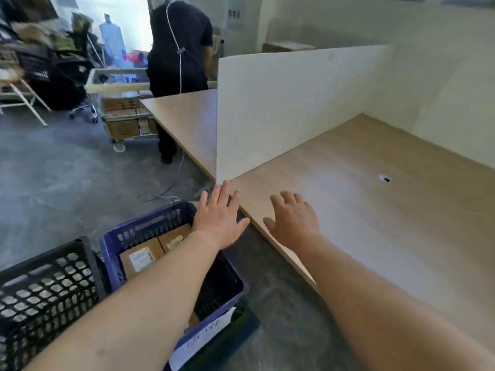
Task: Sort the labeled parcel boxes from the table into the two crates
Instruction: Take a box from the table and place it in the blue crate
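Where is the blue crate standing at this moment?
In the head view the blue crate stands on the floor, lower left, between the black crate and the table.

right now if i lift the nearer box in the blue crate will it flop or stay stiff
Probably stiff: the nearer box looks like squared cardboard. Likely light, being small against the blue crate. It lies against a second box, so that may shift.

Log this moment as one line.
left hand: open, near blue crate | right hand: open, over table edge | boxes: two in blue crate
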